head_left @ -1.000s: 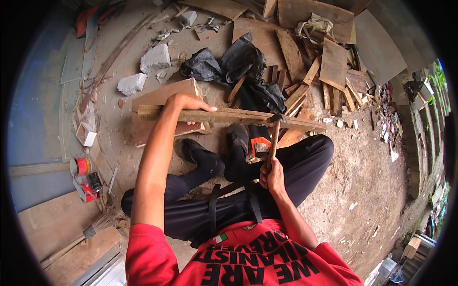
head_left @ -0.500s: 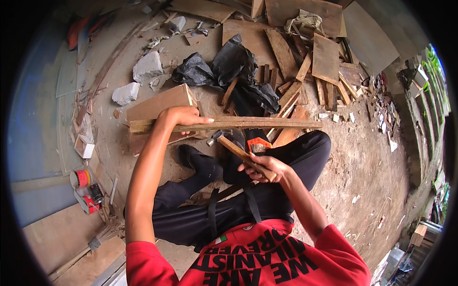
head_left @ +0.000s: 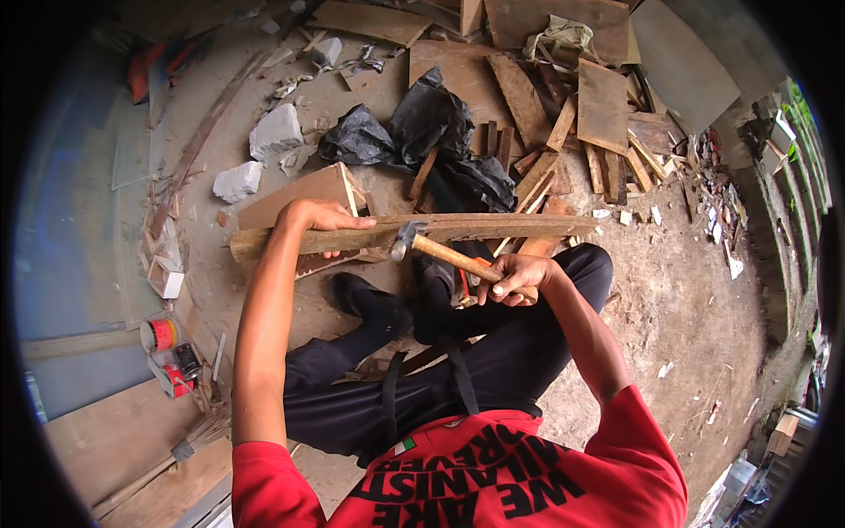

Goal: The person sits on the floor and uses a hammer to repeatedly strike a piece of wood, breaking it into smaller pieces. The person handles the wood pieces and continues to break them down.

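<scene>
A long wooden plank [head_left: 493, 227] lies crosswise in front of me, above my legs. My left hand [head_left: 321, 220] grips it near its left end, with the thumb along the top and fingertips showing below. In my right hand [head_left: 512, 280] is a hammer [head_left: 449, 255], held by the lower part of its wooden handle. The metal head is up against the plank's near side, right of my left hand; whether it touches cannot be made out. Behind the plank's left part sits a wooden box-like piece [head_left: 304, 198]. An orange object [head_left: 482, 262] is mostly hidden behind the hammer handle.
Black plastic sheeting [head_left: 431, 119] lies beyond the plank. Scrap boards [head_left: 603, 106] are heaped at the far right. White blocks [head_left: 275, 130] rest at the far left, and cans [head_left: 160, 335] stand at left. My shoes [head_left: 361, 295] are below the plank.
My right hand has moved up and slightly right, bringing the hammer head up to the plank. The plank has tilted a little, and my left hand has shifted slightly left.
</scene>
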